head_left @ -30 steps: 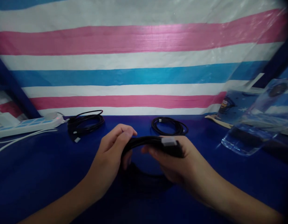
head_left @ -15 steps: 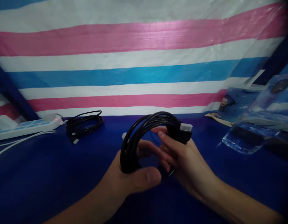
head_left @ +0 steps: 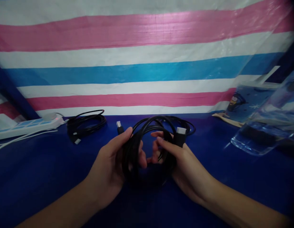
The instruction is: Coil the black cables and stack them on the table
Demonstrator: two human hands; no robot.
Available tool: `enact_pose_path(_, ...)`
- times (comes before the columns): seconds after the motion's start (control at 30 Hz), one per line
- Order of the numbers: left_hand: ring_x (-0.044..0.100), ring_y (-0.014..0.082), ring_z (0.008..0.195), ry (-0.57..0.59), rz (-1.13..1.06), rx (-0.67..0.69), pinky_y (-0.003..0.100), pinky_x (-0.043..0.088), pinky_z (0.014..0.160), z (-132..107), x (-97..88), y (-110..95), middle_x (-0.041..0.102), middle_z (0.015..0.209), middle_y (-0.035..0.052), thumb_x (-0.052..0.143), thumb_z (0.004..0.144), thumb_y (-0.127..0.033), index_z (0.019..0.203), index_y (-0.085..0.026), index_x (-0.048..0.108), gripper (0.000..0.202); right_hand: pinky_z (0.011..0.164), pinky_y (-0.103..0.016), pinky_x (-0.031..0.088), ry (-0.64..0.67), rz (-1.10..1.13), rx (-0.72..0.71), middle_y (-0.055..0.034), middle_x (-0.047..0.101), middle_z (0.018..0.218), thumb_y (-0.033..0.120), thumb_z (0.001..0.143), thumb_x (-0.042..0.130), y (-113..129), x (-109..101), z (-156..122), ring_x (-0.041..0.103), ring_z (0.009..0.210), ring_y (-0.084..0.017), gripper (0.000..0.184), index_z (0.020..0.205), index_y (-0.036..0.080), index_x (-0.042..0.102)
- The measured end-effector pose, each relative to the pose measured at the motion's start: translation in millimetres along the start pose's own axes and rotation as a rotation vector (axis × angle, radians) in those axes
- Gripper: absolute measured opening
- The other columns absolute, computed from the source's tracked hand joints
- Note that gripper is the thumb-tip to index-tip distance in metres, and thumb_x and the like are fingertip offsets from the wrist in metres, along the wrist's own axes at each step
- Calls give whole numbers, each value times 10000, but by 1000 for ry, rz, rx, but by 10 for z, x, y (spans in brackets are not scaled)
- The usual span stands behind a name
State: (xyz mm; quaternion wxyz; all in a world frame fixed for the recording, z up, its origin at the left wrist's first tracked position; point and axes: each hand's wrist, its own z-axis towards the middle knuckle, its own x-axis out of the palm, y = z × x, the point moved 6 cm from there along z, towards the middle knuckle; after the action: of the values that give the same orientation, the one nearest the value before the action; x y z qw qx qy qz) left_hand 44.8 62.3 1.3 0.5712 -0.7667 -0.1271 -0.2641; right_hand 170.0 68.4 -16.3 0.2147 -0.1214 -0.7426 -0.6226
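Note:
A coiled black cable (head_left: pixel 147 126) with silver-tipped plugs stands upright between both hands over the blue table (head_left: pixel 42 177). My left hand (head_left: pixel 111 164) is wrapped round the coil's left side, one plug sticking up beside its fingers. My right hand (head_left: pixel 182 164) grips the right side, with the other plug (head_left: pixel 180 134) above its fingers.
A second black cable bundle (head_left: pixel 86 124) lies at the back left. Another coil (head_left: pixel 187 126) lies behind the held one. A white power strip (head_left: pixel 25 126) sits far left. A clear plastic bag (head_left: pixel 263 129) and a printed pouch (head_left: pixel 242 106) are at the right. A striped sheet forms the backdrop.
The coil went from lying flat in both hands to standing upright. My left hand turned from palm-up under the coil to gripping its left side, and the hands dropped lower.

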Motion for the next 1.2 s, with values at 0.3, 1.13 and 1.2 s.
enact_pose_path(0.3,488,73,416,-121,217,8,184,399,443,63,-113,22,531,495,-11,554,800,-457,539,-146,556,406,431,-208,401,51,-307,-241,62,474,515,277,836,549,278,-13,64,456,401,-82,202,1012,179,531)
enact_pose_path(1.13,188,1,273,124,405,10,136,236,315,66,13,-6,288,364,-105,646,740,-443,559,-168,390,417,420,-171,375,470,-365,36,30,594,697,272,881,501,155,235,-215,513,404,-43,237,1106,243,572)
enact_pose_path(1.2,237,8,270,28,430,119,138,241,319,100,-29,-108,325,345,-91,634,747,-457,535,-166,346,461,377,-157,348,448,-185,155,75,454,506,297,870,522,90,263,-238,361,310,-15,150,938,191,604)
